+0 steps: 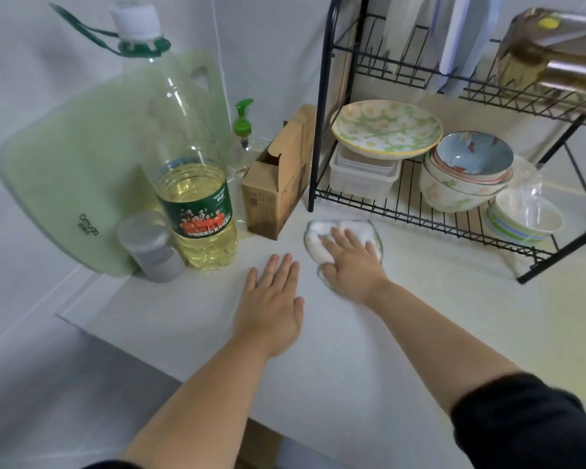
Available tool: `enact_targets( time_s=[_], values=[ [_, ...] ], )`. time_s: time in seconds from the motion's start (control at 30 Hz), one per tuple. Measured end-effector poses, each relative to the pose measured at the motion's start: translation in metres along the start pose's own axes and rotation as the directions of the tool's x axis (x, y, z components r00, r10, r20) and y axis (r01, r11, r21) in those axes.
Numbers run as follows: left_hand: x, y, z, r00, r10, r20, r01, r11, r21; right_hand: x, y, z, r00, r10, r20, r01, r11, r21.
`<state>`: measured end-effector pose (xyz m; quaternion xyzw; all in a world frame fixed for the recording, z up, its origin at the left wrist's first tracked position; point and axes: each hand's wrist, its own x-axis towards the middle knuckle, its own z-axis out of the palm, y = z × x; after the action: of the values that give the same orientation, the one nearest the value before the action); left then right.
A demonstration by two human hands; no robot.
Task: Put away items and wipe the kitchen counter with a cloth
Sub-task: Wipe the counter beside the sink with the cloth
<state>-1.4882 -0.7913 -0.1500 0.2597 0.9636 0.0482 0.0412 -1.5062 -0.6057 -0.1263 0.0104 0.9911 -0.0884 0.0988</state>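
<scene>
Right hand (349,262): your fingers flat, pressing cloth (313,247). Left hand (271,299): flat, empty. Risk: sweeping into cardboard box (278,184).

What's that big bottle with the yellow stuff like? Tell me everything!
The bottle is big, clear plastic, with a white cap and a green loop handle at its neck. Yellow oil fills the lower part, behind a green label with a red picture. It stands upright on the counter, before a green board, with a grey shaker close at its left and a box to its right.
</scene>
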Motion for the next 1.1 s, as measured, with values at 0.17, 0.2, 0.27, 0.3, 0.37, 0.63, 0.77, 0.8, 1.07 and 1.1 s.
enact_targets(
  time_s=[0.17,0.2,0.27,0.3,0.37,0.63,0.77,0.8,1.07,1.1],
  values=[
    [0.0,0.0,-0.001,1.0,0.002,0.021,-0.002,1.0,-0.018,-0.072,0.014,0.007,0.993,-0.108,0.057,0.109,0.994,-0.012],
    [0.001,-0.001,0.0,1.0,-0.002,0.017,0.003,1.0,-0.02,-0.065,0.02,0.005,0.993,-0.102,0.062,0.105,0.994,-0.037],
    [0.001,0.0,0.001,1.0,0.0,0.018,0.001,1.0,-0.016,-0.036,0.024,-0.001,0.997,-0.049,0.055,0.053,0.996,-0.07],
    [0.001,0.0,0.001,1.0,-0.002,0.021,0.002,1.0,-0.008,-0.02,0.019,-0.002,0.999,0.012,0.04,-0.01,0.998,-0.057],
    [0.001,0.0,0.003,1.0,-0.002,0.012,0.002,1.0,-0.004,0.002,0.003,0.003,0.982,0.185,-0.035,-0.184,0.982,0.037],
    [-0.002,0.004,-0.002,0.993,0.117,0.007,-0.117,0.993,0.013,-0.009,0.066,-0.002,0.938,0.309,-0.155,-0.296,0.95,0.099],
    [-0.001,0.004,0.0,0.976,0.215,0.02,-0.215,0.976,0.019,-0.022,0.097,-0.003,0.798,0.589,-0.128,-0.562,0.804,0.194],
    [0.0,0.004,0.001,0.975,0.221,0.024,-0.222,0.975,0.027,-0.02,0.091,-0.005,0.759,0.645,-0.09,-0.617,0.756,0.217],
    [0.007,-0.001,0.007,0.97,0.24,-0.029,-0.238,0.969,0.069,0.027,0.037,-0.012,0.926,0.367,-0.088,-0.366,0.93,0.032],
    [0.008,-0.001,0.006,0.97,0.241,-0.025,-0.238,0.968,0.084,0.032,0.038,-0.016,0.946,0.314,-0.074,-0.314,0.949,0.009]
  ],
)
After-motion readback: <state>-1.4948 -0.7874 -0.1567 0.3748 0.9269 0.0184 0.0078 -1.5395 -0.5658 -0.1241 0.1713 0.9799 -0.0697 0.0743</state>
